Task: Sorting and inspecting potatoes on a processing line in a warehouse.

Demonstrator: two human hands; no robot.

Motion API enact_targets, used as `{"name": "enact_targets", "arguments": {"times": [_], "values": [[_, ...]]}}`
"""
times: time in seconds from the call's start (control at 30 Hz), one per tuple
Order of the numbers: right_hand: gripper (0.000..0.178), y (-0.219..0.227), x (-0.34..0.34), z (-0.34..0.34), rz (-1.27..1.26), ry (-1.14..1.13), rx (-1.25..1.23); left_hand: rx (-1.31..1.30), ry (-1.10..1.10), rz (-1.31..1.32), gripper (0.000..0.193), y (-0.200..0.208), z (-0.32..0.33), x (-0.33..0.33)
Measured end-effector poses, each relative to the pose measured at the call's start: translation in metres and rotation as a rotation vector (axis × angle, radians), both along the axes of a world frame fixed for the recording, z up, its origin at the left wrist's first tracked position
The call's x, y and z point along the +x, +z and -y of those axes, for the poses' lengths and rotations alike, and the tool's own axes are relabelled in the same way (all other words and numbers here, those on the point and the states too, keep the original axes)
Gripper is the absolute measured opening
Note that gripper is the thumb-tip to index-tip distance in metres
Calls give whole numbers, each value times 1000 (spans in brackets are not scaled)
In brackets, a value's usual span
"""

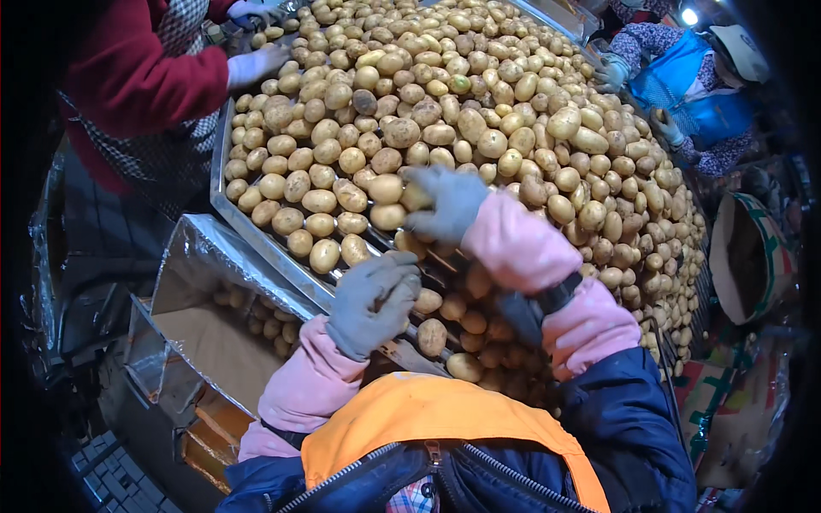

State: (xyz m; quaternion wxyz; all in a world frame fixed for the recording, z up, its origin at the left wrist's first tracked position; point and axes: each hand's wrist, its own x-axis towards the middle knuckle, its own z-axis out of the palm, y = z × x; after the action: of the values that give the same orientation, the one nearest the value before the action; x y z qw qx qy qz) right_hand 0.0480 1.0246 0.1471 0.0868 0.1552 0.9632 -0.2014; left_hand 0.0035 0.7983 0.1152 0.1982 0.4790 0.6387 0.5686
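Loose yellow-brown potatoes [505, 111] cover a wide metal-edged sorting table [224, 205] in front of me. My right hand [449, 205], in a grey glove and slightly blurred, reaches in among them, its fingers and thumb around a potato [416, 197]. At the table's near edge is my left hand [372, 303], gloved in grey too, with the fingers curled inward; whatever lies within them is hidden. Close to that hand, several potatoes [432, 337] sit on the near side, partly in the shade of my right arm.
Below the near-left edge stands a plastic-lined box [218, 338] with potatoes inside. A co-worker in a red sleeve [162, 90] works at the far left, another in a blue apron [676, 81] at the far right. An open carton [753, 256] stands on the right.
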Motion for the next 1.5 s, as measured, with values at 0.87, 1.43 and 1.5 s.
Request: {"name": "enact_targets", "arguments": {"times": [0.87,1.43,1.5], "values": [[52,11,14,-78,-585,-518,-1305,-5,126,19,24,-3,4,5],[64,47,-11,161,9,-163,-1560,71,188,-382,29,-37,56,66],[66,47,-21,183,10,-75,-1513,25,92,-255,30,-60,55,78]]}}
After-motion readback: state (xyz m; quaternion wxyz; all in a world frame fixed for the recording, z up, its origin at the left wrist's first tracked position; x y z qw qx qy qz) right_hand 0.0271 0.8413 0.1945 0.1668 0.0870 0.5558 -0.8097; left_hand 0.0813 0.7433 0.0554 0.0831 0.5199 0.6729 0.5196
